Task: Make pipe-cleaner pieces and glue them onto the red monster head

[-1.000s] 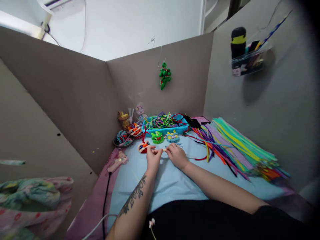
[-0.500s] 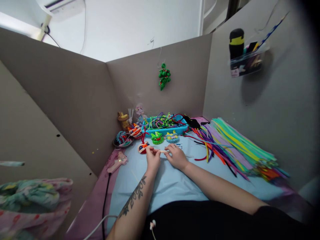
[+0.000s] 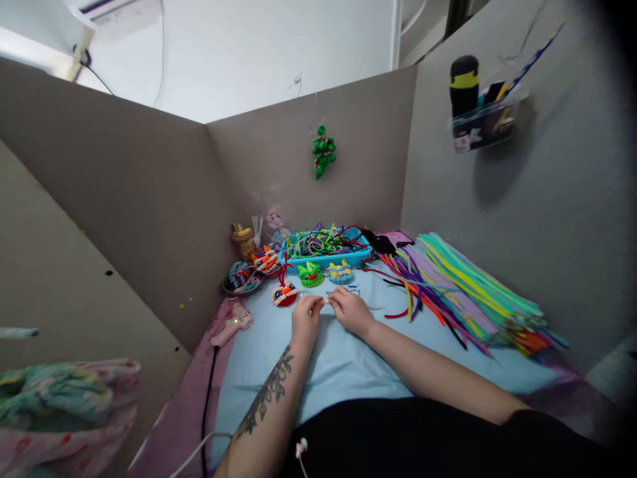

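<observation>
Above the light blue table cover [image 3: 348, 365], my left hand [image 3: 305, 318] and my right hand [image 3: 350, 312] meet, fingertips almost together. Both pinch a short, pale pipe cleaner [image 3: 326, 302], of which only a small bit shows between the fingers. Just beyond my left hand lies a red and cream pipe-cleaner lion head [image 3: 284, 294] with a red loop on top. A green pipe-cleaner head [image 3: 311, 274] and a light blue and yellow one [image 3: 340, 271] sit behind my hands.
A blue tray [image 3: 323, 261] of tangled pipe cleaners stands at the back. Bundled coloured pipe cleaners [image 3: 478, 292] spread along the right. On the left are a pink glue gun [image 3: 233, 325] with a black cord and a round dish [image 3: 241, 285]. Grey partitions [image 3: 318, 199] enclose the table.
My two hands have come closer together, so less of the pale piece shows between them. The whole view has shifted slightly.
</observation>
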A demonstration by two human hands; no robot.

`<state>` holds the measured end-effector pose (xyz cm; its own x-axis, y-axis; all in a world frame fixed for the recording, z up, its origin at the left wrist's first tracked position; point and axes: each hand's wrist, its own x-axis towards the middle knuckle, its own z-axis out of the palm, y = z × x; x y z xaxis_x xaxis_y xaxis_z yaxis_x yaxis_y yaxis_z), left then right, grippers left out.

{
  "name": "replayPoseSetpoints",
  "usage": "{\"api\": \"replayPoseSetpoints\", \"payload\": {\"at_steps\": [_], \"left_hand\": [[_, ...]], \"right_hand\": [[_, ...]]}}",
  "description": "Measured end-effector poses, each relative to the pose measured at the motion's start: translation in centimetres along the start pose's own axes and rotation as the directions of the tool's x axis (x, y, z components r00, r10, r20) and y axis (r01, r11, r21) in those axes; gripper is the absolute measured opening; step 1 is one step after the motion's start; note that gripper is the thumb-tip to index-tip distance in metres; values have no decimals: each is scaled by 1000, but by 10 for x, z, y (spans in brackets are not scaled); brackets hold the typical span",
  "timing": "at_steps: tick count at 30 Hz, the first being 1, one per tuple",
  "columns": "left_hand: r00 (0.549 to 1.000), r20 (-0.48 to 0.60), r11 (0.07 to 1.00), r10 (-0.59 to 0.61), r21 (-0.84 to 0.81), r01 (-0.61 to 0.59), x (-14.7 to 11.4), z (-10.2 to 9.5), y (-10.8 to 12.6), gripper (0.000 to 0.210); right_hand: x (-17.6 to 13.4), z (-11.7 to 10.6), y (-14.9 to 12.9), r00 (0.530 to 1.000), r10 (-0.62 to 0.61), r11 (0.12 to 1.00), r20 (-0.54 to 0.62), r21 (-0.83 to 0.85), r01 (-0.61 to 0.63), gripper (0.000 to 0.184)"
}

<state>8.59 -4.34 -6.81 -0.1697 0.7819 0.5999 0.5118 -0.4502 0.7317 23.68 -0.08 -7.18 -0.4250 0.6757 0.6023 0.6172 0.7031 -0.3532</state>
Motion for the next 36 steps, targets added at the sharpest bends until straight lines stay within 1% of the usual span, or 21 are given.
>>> {"api": "replayPoseSetpoints", "payload": {"at_steps": [3,6,12,18,19,22,25,27,29,32,36], "left_hand": [[999,21,996,42,79,-44,0,-2,2,10],[997,54,987,59,149,-67,1,-4,3,10],[992,126,960,19,275,-54,3,-4,2,13],[980,178,939,-89,344,23,1,0,-2,16],[976,186,938,-113,345,43,1,1,-3,17],[963,197,937,-183,332,111,2,2,-9,31],[957,188,942,-220,297,158,4,3,-13,33],[961,176,951,-211,264,161,4,3,-14,32],[972,155,965,-176,224,139,3,2,-12,27],[988,123,985,-92,158,72,3,1,-8,22],[996,88,994,6,109,-16,3,-3,-4,14]], "right_hand": [[0,-1,0,1000,-23,1000,12,-4,23,17],[1,-1,0,999,-47,999,24,-14,48,17],[1,0,3,995,-92,994,33,-50,94,16],[0,-2,1,989,-143,984,24,-103,145,18],[0,-3,-1,987,-156,981,27,-112,158,18],[0,-5,-6,981,-191,971,38,-137,194,16],[0,-6,-8,979,-199,966,41,-157,204,15],[1,-6,-7,982,-186,968,35,-166,190,15],[2,-5,-6,986,-163,971,28,-171,165,15],[2,-4,-5,989,-141,976,33,-165,145,16],[2,-4,-5,989,-140,980,46,-137,145,16]]}}
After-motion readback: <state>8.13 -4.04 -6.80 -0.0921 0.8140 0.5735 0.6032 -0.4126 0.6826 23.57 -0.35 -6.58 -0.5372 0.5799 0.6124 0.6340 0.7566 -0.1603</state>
